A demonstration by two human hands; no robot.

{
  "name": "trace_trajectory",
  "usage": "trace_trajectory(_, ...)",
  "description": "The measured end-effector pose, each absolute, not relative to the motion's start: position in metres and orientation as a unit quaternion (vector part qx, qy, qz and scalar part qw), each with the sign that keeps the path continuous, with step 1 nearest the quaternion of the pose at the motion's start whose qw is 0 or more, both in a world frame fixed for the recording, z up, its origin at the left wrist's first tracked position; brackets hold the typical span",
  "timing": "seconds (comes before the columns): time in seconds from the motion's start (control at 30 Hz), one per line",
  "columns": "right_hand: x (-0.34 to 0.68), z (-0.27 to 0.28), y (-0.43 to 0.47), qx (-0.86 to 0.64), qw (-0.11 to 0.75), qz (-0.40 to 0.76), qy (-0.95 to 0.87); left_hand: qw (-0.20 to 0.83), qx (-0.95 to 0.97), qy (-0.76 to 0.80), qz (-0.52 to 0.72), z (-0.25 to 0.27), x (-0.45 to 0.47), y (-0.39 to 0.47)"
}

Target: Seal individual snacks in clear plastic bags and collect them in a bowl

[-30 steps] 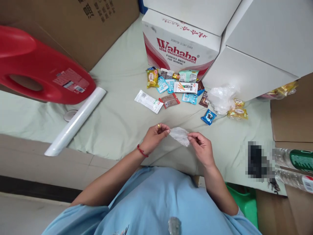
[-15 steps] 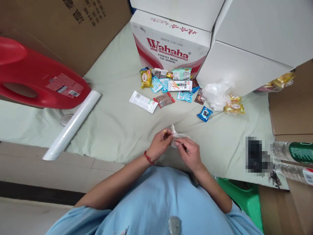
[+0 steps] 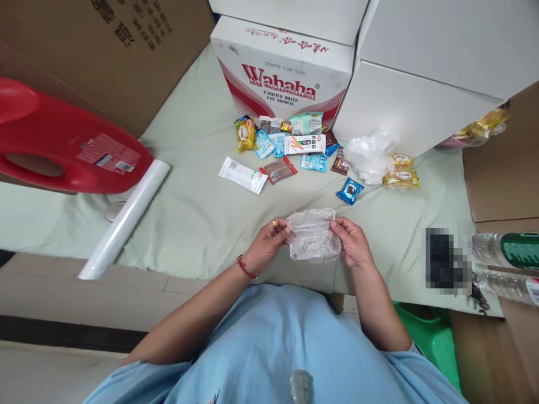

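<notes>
A crinkled clear plastic bag (image 3: 315,235) is stretched flat between my hands, just above the cloth. My left hand (image 3: 272,238) pinches its left edge; my right hand (image 3: 351,241) pinches the upper right edge. Beyond them lie several wrapped snacks: a white packet (image 3: 243,175), a brown and red packet (image 3: 278,170), a white stick-snack packet (image 3: 305,144) and a small blue packet (image 3: 350,191). Yellow-wrapped cakes (image 3: 401,178) rest beside a heap of crumpled clear plastic bags (image 3: 371,156).
A Wahaha carton (image 3: 282,73) and white boxes (image 3: 412,106) stand at the back. On the left are a red jug (image 3: 71,140) and a white plastic roll (image 3: 126,219). Clear bottles (image 3: 488,249) and keys (image 3: 478,297) lie at the right edge, above a green stool (image 3: 433,342).
My hands have moved apart, my right hand shifting right. The bag, bunched between my fingers before, is now spread out flat. The view has shifted slightly.
</notes>
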State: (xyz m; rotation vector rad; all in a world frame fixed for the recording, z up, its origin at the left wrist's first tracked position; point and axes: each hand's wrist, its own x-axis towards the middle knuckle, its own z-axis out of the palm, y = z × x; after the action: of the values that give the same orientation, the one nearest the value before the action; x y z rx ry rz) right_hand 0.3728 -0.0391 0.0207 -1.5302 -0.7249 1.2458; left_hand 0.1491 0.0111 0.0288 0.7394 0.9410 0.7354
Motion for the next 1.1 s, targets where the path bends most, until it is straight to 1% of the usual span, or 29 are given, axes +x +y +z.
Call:
trace_trajectory(0.03,0.373,0.020,-0.041,-0.645,0.489,0.493,-0.318,0.769,0.327,0.432,0.340,0.027,0.150,0.011)
trace_trajectory(0.07,0.372,0.021,-0.043,-0.668,0.485,0.446,-0.345,0.769,0.320,0.433,0.345,0.025,0.150,0.012)
trace_trajectory(0.17,0.369,0.029,-0.052,-0.724,0.482,0.251,-0.424,0.744,0.348,0.443,0.359,0.020,0.153,0.011)
trace_trajectory(0.2,0.366,0.033,-0.053,-0.723,0.479,0.218,-0.447,0.732,0.370,0.446,0.359,0.019,0.155,0.011)
trace_trajectory(0.23,0.363,0.038,-0.054,-0.712,0.472,0.213,-0.474,0.721,0.392,0.448,0.356,0.019,0.155,0.010)
trace_trajectory(0.33,0.349,0.046,-0.051,-0.644,0.419,0.287,-0.572,0.706,0.435,0.444,0.340,0.020,0.158,0.009)
trace_trajectory(0.4,0.340,0.045,-0.046,-0.614,0.395,0.321,-0.603,0.705,0.438,0.443,0.338,0.021,0.160,0.008)
trace_trajectory(0.63,0.327,0.033,-0.042,-0.632,0.439,0.417,-0.484,0.711,0.415,0.451,0.345,0.016,0.155,0.004)
trace_trajectory(0.77,0.325,0.035,-0.043,-0.622,0.424,0.409,-0.517,0.701,0.438,0.448,0.341,0.017,0.154,0.004)
trace_trajectory(0.97,0.326,0.029,-0.043,-0.616,0.451,0.406,-0.502,0.719,0.415,0.433,0.351,0.018,0.155,0.006)
trace_trajectory(1.1,0.324,0.031,-0.044,-0.595,0.439,0.400,-0.541,0.715,0.403,0.452,0.350,0.018,0.158,0.009)
